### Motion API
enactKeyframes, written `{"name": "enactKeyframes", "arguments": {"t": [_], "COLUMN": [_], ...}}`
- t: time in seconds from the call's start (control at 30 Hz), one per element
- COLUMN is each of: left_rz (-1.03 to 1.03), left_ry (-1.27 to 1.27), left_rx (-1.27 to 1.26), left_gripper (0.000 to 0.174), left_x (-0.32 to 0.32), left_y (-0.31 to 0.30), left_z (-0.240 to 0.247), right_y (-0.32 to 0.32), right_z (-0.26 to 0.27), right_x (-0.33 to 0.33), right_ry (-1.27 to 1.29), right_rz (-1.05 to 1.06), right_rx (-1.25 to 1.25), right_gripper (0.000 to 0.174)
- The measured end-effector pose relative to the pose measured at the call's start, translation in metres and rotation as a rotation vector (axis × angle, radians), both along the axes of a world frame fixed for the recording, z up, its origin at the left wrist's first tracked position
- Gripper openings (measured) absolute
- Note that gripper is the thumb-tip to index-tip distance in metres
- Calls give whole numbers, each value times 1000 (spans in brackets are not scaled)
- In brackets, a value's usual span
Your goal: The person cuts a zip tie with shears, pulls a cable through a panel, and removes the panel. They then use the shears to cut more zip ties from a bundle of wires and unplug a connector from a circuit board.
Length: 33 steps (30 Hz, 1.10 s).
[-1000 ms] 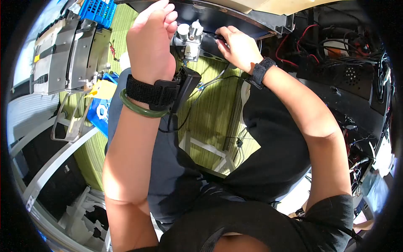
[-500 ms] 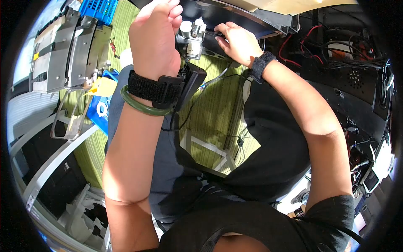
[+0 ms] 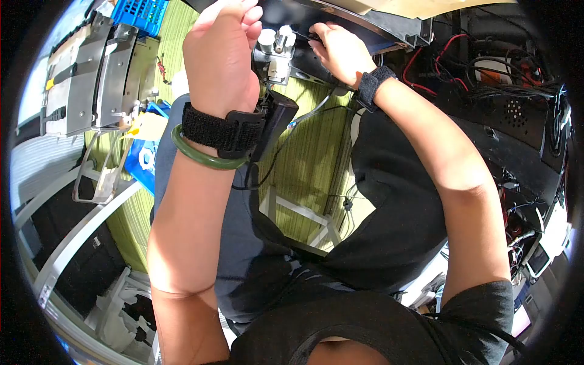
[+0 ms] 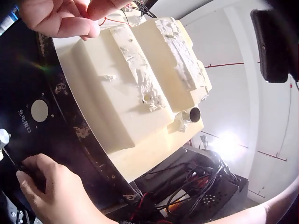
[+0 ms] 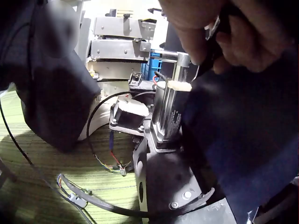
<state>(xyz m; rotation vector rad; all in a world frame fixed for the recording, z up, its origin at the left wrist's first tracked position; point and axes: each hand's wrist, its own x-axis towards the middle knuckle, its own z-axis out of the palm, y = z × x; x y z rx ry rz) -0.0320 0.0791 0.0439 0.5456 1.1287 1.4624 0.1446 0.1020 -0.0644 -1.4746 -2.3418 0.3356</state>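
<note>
Head view shows the left hand raised at the upper left of the lap, a black strap and a green bangle round its wrist, while the right hand reaches to the black panel beside the metal cylinder assembly. In the left wrist view the left hand's thumb and fingers are brought together, curled at a thin red wire above the cream moulded shell; the wire lies right at the fingertips, and its pinched part is hidden. The right hand's grip is closed on a small dark object, held between thumb and fingers; its full shape cannot be told. That object lies inside the grip, in front of the black panel and below the round hole, with a thin dark line running from it towards the assembly's pale cap. Right wrist view puts the right hand above and just beside the upright cylinder, dark object in its fingers. A black cable loops left of the cylinder, and a grey connector lies over the green striped floor.
</note>
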Motion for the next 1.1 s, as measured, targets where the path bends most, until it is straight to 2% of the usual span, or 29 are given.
{"name": "enactKeyframes", "arguments": {"t": [0.27,0.33,0.37,0.43,0.57,0.63,0.8,0.9,1.1], "left_rz": [-1,38,37,70,69,73,39,47,-4], "left_ry": [4,11,9,-46,-36,-16,-22,-16,-17], "left_rx": [-9,-30,-31,-44,-68,52,-17,-30,7], "left_gripper": [12,12,12,13,14,16,16,16,15], "left_x": [1,0,-1,0,2,5,0,2,-1], "left_y": [1,2,2,2,2,-2,2,2,1], "left_z": [-1,-3,-4,2,5,4,2,8,4], "right_y": [5,9,9,10,11,12,10,9,9], "right_z": [-2,-7,-9,-3,2,2,3,8,-3], "right_x": [2,0,1,-4,-7,-9,-11,-12,-15], "right_ry": [-80,-102,-103,-117,-114,-131,-154,-170,-38], "right_rz": [56,119,118,65,60,63,43,-25,-129], "right_rx": [2,172,171,56,36,28,34,-111,-160], "right_gripper": [18,16,16,15,14,14,18,21,23]}}
